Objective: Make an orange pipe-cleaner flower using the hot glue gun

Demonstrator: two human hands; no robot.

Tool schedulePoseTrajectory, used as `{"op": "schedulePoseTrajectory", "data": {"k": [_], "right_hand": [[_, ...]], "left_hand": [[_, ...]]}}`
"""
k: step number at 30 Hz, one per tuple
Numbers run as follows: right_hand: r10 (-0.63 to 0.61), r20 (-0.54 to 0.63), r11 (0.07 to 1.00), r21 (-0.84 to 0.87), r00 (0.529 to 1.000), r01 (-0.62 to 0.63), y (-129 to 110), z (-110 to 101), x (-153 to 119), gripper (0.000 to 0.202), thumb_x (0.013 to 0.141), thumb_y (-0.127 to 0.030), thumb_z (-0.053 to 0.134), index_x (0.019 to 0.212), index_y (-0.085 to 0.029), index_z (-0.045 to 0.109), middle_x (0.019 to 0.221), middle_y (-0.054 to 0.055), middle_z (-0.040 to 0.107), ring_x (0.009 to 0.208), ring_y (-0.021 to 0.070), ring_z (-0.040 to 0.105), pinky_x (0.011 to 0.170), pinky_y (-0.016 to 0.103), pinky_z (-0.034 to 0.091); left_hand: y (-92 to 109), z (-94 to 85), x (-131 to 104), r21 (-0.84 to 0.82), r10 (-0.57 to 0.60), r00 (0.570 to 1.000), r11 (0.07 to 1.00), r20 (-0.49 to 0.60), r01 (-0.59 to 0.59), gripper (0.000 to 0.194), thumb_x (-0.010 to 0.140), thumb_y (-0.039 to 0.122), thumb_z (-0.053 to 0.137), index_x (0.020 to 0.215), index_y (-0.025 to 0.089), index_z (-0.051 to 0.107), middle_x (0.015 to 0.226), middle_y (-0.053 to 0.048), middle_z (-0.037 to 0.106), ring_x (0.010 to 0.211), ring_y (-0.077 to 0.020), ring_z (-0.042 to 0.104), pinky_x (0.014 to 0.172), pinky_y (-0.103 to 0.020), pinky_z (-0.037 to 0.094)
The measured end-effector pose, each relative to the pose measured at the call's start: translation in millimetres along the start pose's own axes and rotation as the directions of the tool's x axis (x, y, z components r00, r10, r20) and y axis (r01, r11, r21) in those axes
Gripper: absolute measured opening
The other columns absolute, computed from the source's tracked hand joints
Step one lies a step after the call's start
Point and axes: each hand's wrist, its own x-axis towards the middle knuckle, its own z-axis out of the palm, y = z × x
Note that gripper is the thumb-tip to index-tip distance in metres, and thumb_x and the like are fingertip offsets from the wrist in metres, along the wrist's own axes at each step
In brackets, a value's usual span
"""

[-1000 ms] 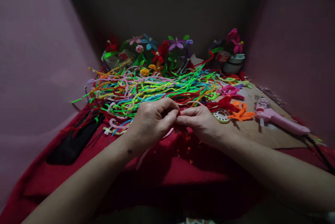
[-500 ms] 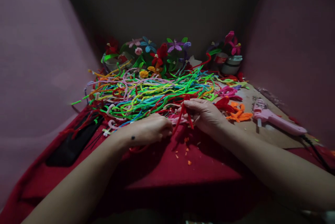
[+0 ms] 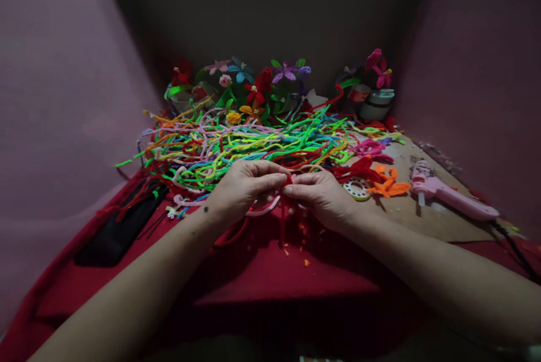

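Red pipe cleaner (image 3: pixel 283 218) is pinched between both hands at the middle of the table, one end hanging down toward the cloth. My left hand (image 3: pixel 249 184) closes thumb and forefinger on it from the left. From the right, my right hand (image 3: pixel 319 195) grips it the same way, the fingertips of the two hands almost touching. The fingers hide most of the bent upper part. Just behind the hands lies a heap of many-coloured pipe cleaners (image 3: pixel 236 145). A pale pink pipe cleaner (image 3: pixel 264 211) curves below my left fingers.
On the right, a pink glue gun (image 3: pixel 454 195) rests on a brown board (image 3: pixel 426 226), near orange petals (image 3: pixel 389 181) and a white disc with holes (image 3: pixel 356 188). A black phone (image 3: pixel 120 232) lies left. Pipe-cleaner flowers (image 3: pixel 256 94) and a lidded jar (image 3: pixel 377 104) stand behind.
My left hand has risen from the table and moved right to pinch the red pipe cleaner beside my right hand. The white disc has come into sight by my right wrist.
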Motion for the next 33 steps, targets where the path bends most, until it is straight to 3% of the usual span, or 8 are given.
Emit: {"op": "schedulePoseTrajectory", "data": {"k": [5, 15, 17, 19, 22, 25, 30, 33], "right_hand": [[0.028, -0.014, 0.997, -0.065, 1.0, -0.028, -0.2, 2.7, -2.9, 0.02, 0.067, -0.031, 0.069, 0.061, -0.012, 0.065, 0.05, -0.002, 0.055, 0.042, 0.0061, 0.042, 0.042, 0.021, 0.029], [0.136, 0.107, 0.989, -0.076, 0.985, -0.128, -1.3, 5.4, -6.1, 0.028, 0.072, -0.038, 0.063, 0.068, -0.011, 0.067, 0.054, 0.002, 0.061, 0.04, 0.0058, 0.045, 0.039, 0.018, 0.03], [0.134, 0.114, 0.99, -0.063, 0.984, -0.127, -0.5, 5.2, -5.7, 0.027, 0.071, -0.037, 0.064, 0.067, -0.011, 0.066, 0.056, 0.002, 0.062, 0.04, 0.0053, 0.044, 0.039, 0.018, 0.029], [0.136, 0.106, 0.99, -0.059, 0.985, -0.131, -0.8, 5.2, -5.6, 0.026, 0.072, -0.036, 0.064, 0.066, -0.01, 0.066, 0.054, 0.002, 0.061, 0.039, 0.0048, 0.042, 0.038, 0.019, 0.028], [0.135, 0.106, 0.99, -0.055, 0.985, -0.13, -2.5, 5.8, -6.2, 0.026, 0.072, -0.035, 0.063, 0.065, -0.01, 0.066, 0.052, 0.001, 0.059, 0.039, 0.0044, 0.041, 0.038, 0.018, 0.028], [0.127, 0.103, 0.991, -0.065, 0.986, -0.121, -3.3, 6.5, -6.4, 0.026, 0.073, -0.035, 0.062, 0.065, -0.01, 0.066, 0.055, 0.002, 0.06, 0.039, 0.0044, 0.041, 0.038, 0.018, 0.028], [0.111, 0.105, 0.993, -0.056, 0.988, -0.106, -0.3, 7.2, -5.5, 0.025, 0.073, -0.036, 0.062, 0.073, -0.011, 0.067, 0.055, 0.001, 0.06, 0.038, 0.0052, 0.042, 0.037, 0.019, 0.029], [0.081, 0.025, 0.99, -0.117, 0.996, -0.078, -0.2, 9.0, -6.4, 0.026, 0.07, -0.035, 0.064, 0.057, -0.013, 0.059, 0.045, -0.003, 0.053, 0.037, 0.0048, 0.04, 0.038, 0.019, 0.028]], "left_hand": [[3.1, 6.6, -2.1, 0.091, 0.019, 0.999, 0.996, -0.048, -0.015, 0.014, 0.071, 0.025, 0.061, 0.069, 0.011, 0.063, 0.048, 0.004, 0.05, 0.041, -0.0049, 0.039, 0.041, -0.017, 0.027], [-12.0, 10.8, -2.8, 0.479, 0.312, 0.933, 0.856, -0.177, -0.195, 0.018, 0.08, 0.03, 0.05, 0.072, 0.016, 0.058, 0.061, 0.001, 0.056, 0.055, -0.0095, 0.048, 0.052, -0.02, 0.038], [-10.3, 10.9, -2.3, 0.446, 0.307, 0.931, 0.873, -0.195, -0.195, 0.018, 0.079, 0.03, 0.052, 0.071, 0.015, 0.058, 0.06, 0.001, 0.055, 0.054, -0.0093, 0.047, 0.051, -0.02, 0.037], [-7.4, 10.2, -2.0, 0.308, 0.216, 0.958, 0.939, -0.188, -0.151, 0.018, 0.077, 0.031, 0.055, 0.07, 0.015, 0.057, 0.057, 0.002, 0.053, 0.048, -0.0075, 0.043, 0.047, -0.019, 0.034], [-6.3, 7.7, -1.0, -0.034, -0.003, 1.0, 0.999, -0.027, 0.002, 0.021, 0.074, 0.034, 0.059, 0.08, 0.014, 0.06, 0.057, 0.003, 0.053, 0.041, -0.0052, 0.04, 0.042, -0.018, 0.031], [-11.6, 6.1, 0.8, -0.217, -0.103, 0.988, 0.968, 0.111, 0.125, 0.025, 0.071, 0.037, 0.064, 0.079, 0.013, 0.061, 0.052, 0.003, 0.051, 0.037, -0.0039, 0.039, 0.039, -0.017, 0.028], [-16.7, 10.8, 2.2, -0.245, -0.101, 0.995, 0.964, 0.008, 0.1, 0.027, 0.07, 0.037, 0.065, 0.061, 0.013, 0.054, 0.045, 0.004, 0.046, 0.037, -0.0048, 0.042, 0.038, -0.017, 0.027], [-13.1, 15.2, 1.4, -0.169, -0.1, 0.991, 0.982, -0.085, 0.084, 0.026, 0.069, 0.033, 0.066, 0.057, 0.013, 0.054, 0.044, 0.005, 0.047, 0.036, -0.004, 0.038, 0.037, -0.017, 0.026]]}}
